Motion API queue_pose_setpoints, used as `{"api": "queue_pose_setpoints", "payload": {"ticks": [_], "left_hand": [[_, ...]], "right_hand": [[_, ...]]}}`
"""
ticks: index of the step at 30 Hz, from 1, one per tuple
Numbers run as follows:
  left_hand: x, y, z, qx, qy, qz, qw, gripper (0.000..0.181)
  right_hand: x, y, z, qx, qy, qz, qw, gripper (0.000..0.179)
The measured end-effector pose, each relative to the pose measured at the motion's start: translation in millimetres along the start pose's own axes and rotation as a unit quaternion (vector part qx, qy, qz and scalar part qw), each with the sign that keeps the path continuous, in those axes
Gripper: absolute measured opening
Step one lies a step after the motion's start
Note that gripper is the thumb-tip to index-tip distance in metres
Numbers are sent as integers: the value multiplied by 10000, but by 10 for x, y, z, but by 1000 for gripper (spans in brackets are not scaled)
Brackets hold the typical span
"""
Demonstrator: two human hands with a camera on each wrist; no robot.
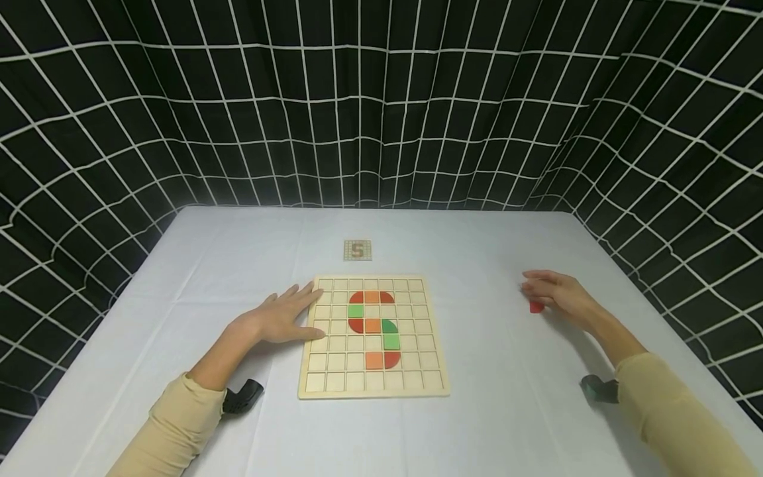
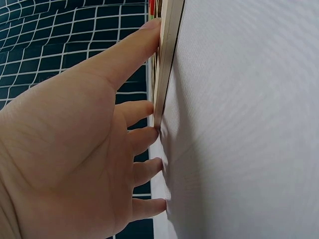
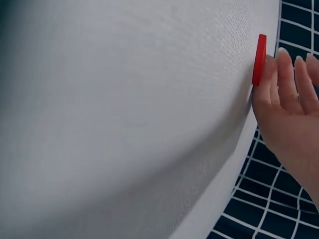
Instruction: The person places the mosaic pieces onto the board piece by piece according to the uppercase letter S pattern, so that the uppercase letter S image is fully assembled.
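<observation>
My left hand [image 1: 285, 316] lies with straight, spread fingers at the left edge of a wooden grid board [image 1: 374, 391]. The thumb and some fingertips touch the board's rim, while the others reach the cloth beside it in the left wrist view. Red, orange and green tiles form an S-shaped figure on the grid, among them an orange square [image 1: 374, 360] and a light green square [image 1: 391, 342]. Off to the right, my right hand [image 1: 560, 295] pinches a red tile [image 3: 259, 59] close over the white table. Its fingers partly cover that tile in the head view.
A small pattern card [image 1: 357, 250] with an S on its grid lies behind the board. White cloth covers the table [image 1: 477, 411]. Black curtains with a white grid [image 1: 357, 119] stand around the back and sides. A dark device sits under each wrist.
</observation>
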State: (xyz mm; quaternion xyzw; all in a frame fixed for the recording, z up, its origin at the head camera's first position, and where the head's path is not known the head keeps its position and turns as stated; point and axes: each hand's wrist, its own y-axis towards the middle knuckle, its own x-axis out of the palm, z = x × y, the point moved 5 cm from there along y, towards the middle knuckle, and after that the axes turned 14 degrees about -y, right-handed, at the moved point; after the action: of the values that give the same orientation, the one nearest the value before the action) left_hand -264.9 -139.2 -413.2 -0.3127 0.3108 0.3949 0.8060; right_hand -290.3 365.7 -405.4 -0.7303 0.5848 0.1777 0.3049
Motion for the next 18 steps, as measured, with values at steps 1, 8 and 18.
{"api": "queue_pose_setpoints", "payload": {"ticks": [1,8,18], "left_hand": [[2,2,3,5,-5,0,10000,89],[-2,-9,15,-1,-6,-21,10000,88],[3,-4,18,-30,9,-17,10000,88]], "right_hand": [[2,-14,12,9,-203,23,9998,61],[-19,-100,70,-245,-1423,161,9894,55],[-49,-234,97,-627,-1730,-104,9829,48]]}}
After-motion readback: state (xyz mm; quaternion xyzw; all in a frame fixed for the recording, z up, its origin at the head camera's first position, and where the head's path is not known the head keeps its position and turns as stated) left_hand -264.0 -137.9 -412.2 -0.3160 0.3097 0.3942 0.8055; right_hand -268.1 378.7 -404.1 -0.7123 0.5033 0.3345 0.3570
